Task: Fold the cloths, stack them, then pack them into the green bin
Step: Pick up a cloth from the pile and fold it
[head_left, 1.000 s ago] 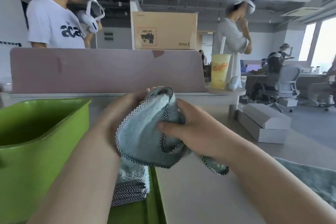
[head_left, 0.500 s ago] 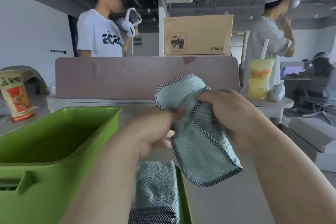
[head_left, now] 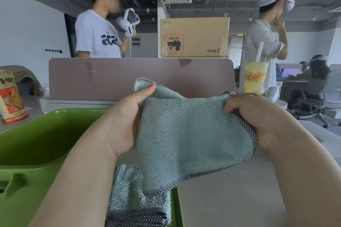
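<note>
Two bare hands hold one pale teal terry cloth with a black-and-white checked border [head_left: 191,134] spread in the air above the worktop. Left hand [head_left: 127,118]: closed on the cloth's left edge, thumb lying along the upper corner. Right hand [head_left: 258,116]: fingers curled tight around the cloth's right edge. The two hands are apart, with the cloth stretched between them and its lower edge hanging slack.

One folded stack of matching teal cloths with checked trim [head_left: 138,201]: lies directly below the held cloth, its near end showing layered checked edges. It rests on a flat green surface whose rim [head_left: 178,206] runs along its right side; whether this is a lid or a tray cannot be told.

One green plastic bin with a moulded side handle [head_left: 36,149]: stands at the left, just beside the stack, interior in shadow.

One pale grey worktop [head_left: 230,190]: bare area to the right of the stack.

One mauve desk divider panel [head_left: 110,77]: upright behind the hands.

One yellow drink cup with a white straw [head_left: 255,77]: right of the divider.

One brown cardboard box [head_left: 193,37]: beyond the divider.

One red and cream printed packet [head_left: 11,96]: far left.
</note>
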Demonstrator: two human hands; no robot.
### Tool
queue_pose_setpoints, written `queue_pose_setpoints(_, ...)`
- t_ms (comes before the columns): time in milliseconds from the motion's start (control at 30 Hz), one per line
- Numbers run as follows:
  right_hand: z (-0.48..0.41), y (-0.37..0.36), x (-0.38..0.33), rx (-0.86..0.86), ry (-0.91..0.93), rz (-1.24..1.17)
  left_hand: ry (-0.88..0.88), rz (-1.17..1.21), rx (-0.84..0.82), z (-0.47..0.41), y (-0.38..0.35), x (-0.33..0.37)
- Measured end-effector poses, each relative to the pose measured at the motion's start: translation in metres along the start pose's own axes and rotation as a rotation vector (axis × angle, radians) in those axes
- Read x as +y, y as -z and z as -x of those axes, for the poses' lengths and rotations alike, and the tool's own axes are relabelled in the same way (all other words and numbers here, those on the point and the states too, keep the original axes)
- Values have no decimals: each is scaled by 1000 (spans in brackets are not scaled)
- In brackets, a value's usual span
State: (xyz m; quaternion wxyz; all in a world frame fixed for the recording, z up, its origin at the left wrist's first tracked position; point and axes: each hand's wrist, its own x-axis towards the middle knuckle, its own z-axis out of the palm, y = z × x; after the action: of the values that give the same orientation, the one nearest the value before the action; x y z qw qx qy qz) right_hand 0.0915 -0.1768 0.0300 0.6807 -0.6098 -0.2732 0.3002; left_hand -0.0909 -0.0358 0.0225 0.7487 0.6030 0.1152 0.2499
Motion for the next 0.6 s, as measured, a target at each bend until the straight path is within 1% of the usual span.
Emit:
queue_pose_setpoints(33, 9, 3, 0, -117, 8, -58, 51, -46, -34, -6, 1, 3)
queue_pose_setpoints(67, 6, 5, -3, -111, 67, 5, 100, -101, -28, -8, -1, 8)
queue_pose_setpoints(100, 9, 2, -6, -58, 80, 49, 108, -136, -65, -7, 2, 6)
queue_pose_setpoints(167, 16, 8, -4, -30, 144, 126, 135, -209, -83, -3, 2, 2)
queue_pose_setpoints(267, 17, 6, -8, -23, 148, 165, 163, -297, 18, -3, -2, -3)
queue_pose_setpoints(333, 19, 7, -8, -57, 144, 208, 155, -353, 144, -8, -2, -7)
queue_pose_setpoints(400, 18, 10, -6, -55, 128, 227, 135, -419, 234, -15, 3, -11)
queue_pose_setpoints(500, 15, 12, -5, -28, 88, 195, 125, -515, 318, -19, 9, -14)
queue_pose_setpoints(600, 10, 13, -3, 21, 47, 189, 153, -571, 334, -18, 12, -14)
